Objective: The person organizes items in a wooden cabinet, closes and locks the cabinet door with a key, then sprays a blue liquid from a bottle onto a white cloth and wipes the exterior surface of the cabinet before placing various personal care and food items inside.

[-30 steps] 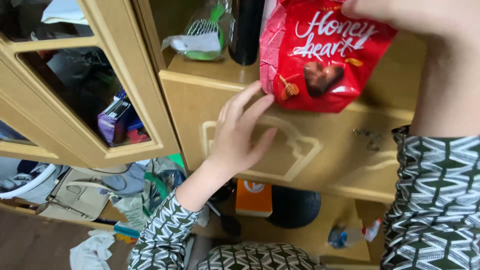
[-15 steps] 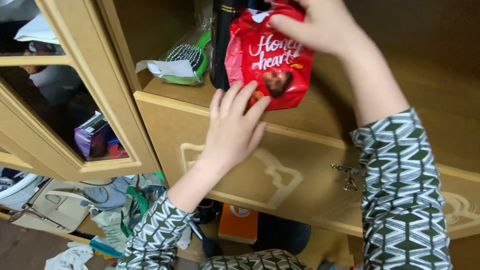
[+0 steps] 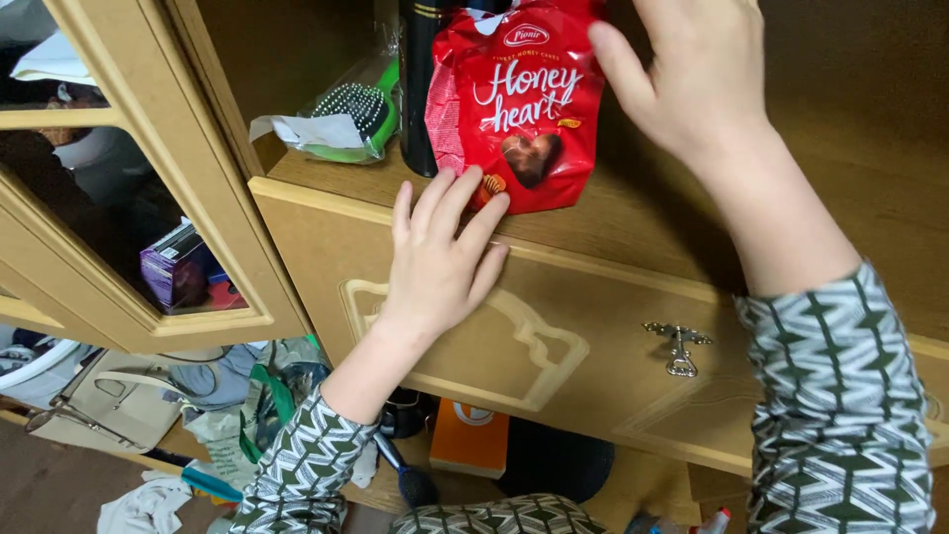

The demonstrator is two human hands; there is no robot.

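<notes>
Right hand (image 3: 697, 74) spread open beside red snack bag (image 3: 519, 109); left hand (image 3: 440, 257) flat, fingertips touching bag bottom.

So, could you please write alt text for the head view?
A red snack bag stands on a wooden cabinet shelf, the right hand at its edge and the left hand below it on the drawer front. A dark bottle stands beside it.

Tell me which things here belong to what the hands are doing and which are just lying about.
In hand:
- shiny red snack bag
- right hand beside it
- left hand at its lower edge
- wooden cupboard shelf

Lying about:
- green hairbrush in clear wrap
- tall black bottle
- orange box
- beige handbag
</notes>
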